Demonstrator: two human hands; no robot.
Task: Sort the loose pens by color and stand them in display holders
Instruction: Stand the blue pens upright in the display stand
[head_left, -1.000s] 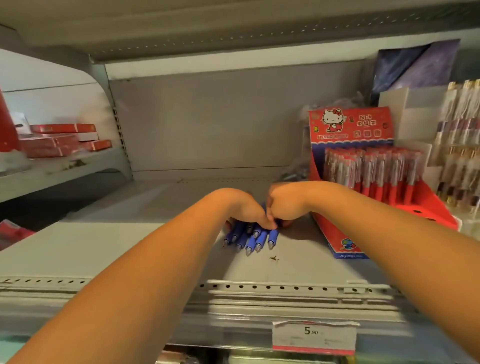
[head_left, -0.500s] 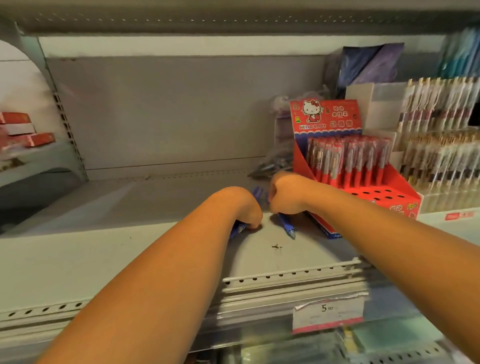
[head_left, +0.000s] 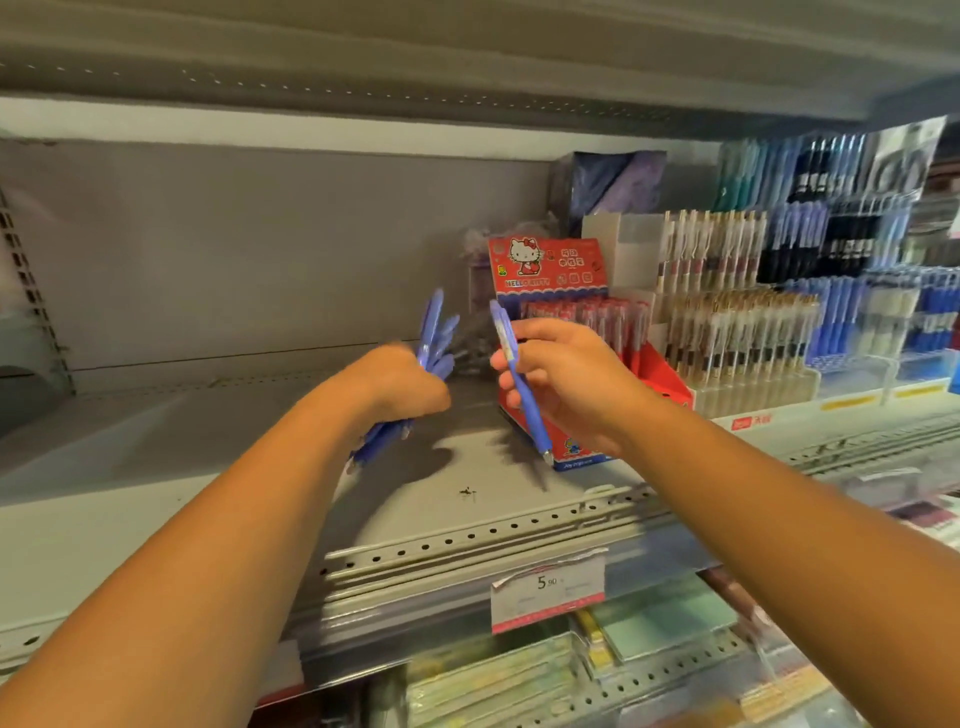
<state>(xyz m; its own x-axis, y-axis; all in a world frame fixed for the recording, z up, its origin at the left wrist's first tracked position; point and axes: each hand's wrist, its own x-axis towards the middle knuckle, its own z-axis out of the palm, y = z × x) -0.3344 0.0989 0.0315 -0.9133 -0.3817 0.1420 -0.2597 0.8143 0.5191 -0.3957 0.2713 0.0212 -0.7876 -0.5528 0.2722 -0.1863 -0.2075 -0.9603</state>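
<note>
Gripping a bundle of blue pens (head_left: 434, 332) in curled fingers, the left hand (head_left: 410, 387) holds them tilted above the grey shelf (head_left: 156, 467), their lower ends blurred. The right hand (head_left: 571, 384) pinches a single blue pen (head_left: 536, 423) between thumb and fingers (head_left: 545, 332); it has a violet-blue barrel, a pale label near the top and a silver tip pointing down. A red display holder (head_left: 667, 387) of red pens stands just behind.

The shelf (head_left: 156, 467) is presenting matt grey painted metal, and its perforated front rail (head_left: 467, 540) is looking smooth and dull. The blue pens (head_left: 434, 338) and the single blue pen (head_left: 522, 384) are showing smooth plastic with a slight sheen. The red display box (head_left: 550, 265) is appearing as glossy printed card. The price label (head_left: 548, 590) is reading as matt paper. The holders (head_left: 639, 244) are showing translucent plastic.
</note>
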